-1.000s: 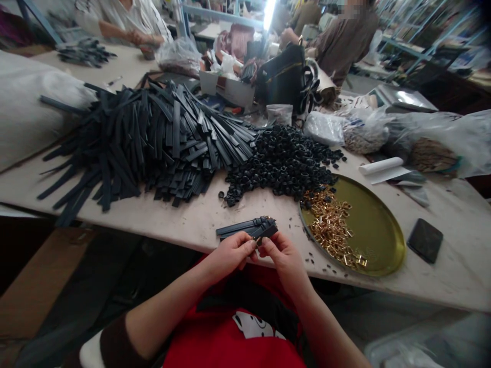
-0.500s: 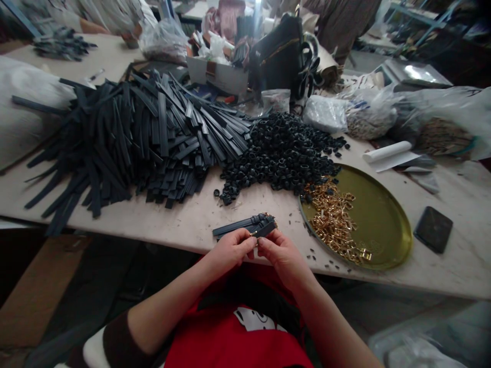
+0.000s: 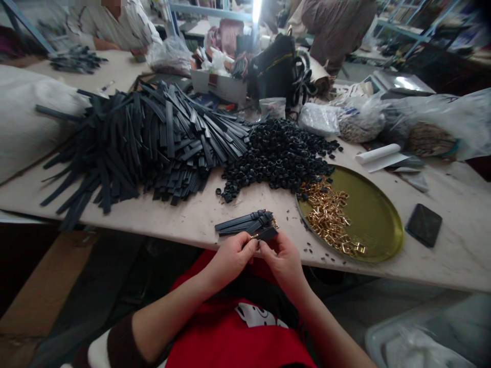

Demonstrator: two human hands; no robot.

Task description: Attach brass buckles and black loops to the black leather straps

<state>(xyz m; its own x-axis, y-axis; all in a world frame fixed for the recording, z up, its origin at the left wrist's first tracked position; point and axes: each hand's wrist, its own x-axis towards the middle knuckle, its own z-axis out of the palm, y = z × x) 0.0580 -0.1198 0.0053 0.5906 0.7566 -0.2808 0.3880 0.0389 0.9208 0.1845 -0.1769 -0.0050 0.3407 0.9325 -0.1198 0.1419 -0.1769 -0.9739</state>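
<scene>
Close to the table's front edge, my left hand and my right hand meet, both with fingers closed on a short dark strap. A small gold piece shows by my left fingertips; my fingers hide part of it. Just beyond lies a small bundle of dark straps with gold buckles at its right end. Behind that rises a heap of small black loops. A large pile of dark strips spreads to the left. Gold buckles fill the left part of a round tray.
A black flat device lies right of the tray. Clear plastic bags, a white paper roll, a black bag and a white box stand farther back. A person in a light shirt is at the far left.
The camera view has tilted and shifted slightly, so the table's contents sit differently in the picture. Both hands stay together on the strap, which has turned a little between the fingers.
</scene>
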